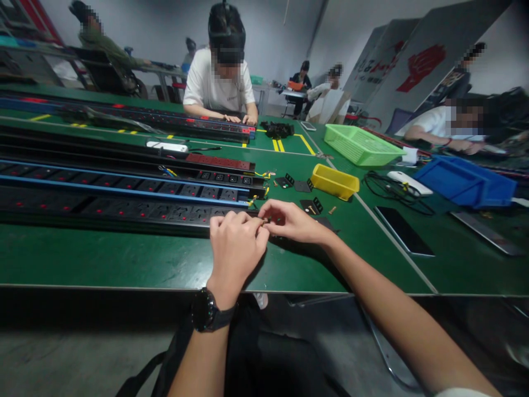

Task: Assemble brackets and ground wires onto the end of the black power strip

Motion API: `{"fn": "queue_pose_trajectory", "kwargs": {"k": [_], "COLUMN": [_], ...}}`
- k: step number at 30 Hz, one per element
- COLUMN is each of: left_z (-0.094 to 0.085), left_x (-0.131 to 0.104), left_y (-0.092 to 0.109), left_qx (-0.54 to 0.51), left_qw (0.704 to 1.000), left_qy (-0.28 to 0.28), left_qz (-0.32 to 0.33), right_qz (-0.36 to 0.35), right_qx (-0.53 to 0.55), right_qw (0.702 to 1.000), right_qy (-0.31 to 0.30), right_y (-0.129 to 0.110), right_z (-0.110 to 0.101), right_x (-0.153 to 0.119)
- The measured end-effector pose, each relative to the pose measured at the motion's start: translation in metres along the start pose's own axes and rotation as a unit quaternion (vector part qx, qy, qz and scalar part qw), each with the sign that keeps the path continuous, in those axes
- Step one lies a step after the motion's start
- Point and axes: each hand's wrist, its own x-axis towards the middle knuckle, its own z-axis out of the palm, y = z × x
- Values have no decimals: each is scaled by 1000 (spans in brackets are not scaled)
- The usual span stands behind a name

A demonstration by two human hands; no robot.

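My left hand [236, 245], with a black watch on its wrist, is closed over the right end of the nearest black power strip [124, 212]. This long strip lies flat on the green table and has a row of sockets with red dots. At its end my right hand [291, 221] is closed in a pinch, its fingertips meeting my left thumb. Whatever lies between those fingertips is too small and too covered to name. Just behind is a blue-edged power strip [124, 183], with yellow-green wires [260, 194] at its end.
Black metal brackets [309, 207], a yellow bin [335, 181] and a phone [403, 230] lie to the right. Further off are a green basket [359, 144], a blue bin [467, 179] and a black cable [392, 190]. Across the table a person [223, 77] handles another strip.
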Motion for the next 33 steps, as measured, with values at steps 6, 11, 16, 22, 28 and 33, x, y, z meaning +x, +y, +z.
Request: {"fn": "queue_pose_trajectory", "kwargs": {"k": [6,11,16,22,28,33], "left_z": [-3,-1,0,0,1,1], "left_x": [1,2,1,0,0,0], "left_y": [2,-2,-5,-5,-5,-5], "left_qx": [14,2,-3,-6,-12,-15], "left_qw": [1000,1000,1000,1000,1000,1000], "left_qy": [-13,-4,3,6,6,5], "left_qz": [-12,-10,-2,0,-6,-6], "right_qz": [4,12,11,23,27,22], "right_qx": [-10,-16,-13,-69,-66,-65], "right_qw": [1000,1000,1000,997,997,998], "right_qy": [5,1,17,9,-4,0], "right_y": [-1,-3,-2,0,-2,-3], "right_z": [-1,-3,-9,-15,-12,-8], "right_x": [0,0,0,1,0,0]}}
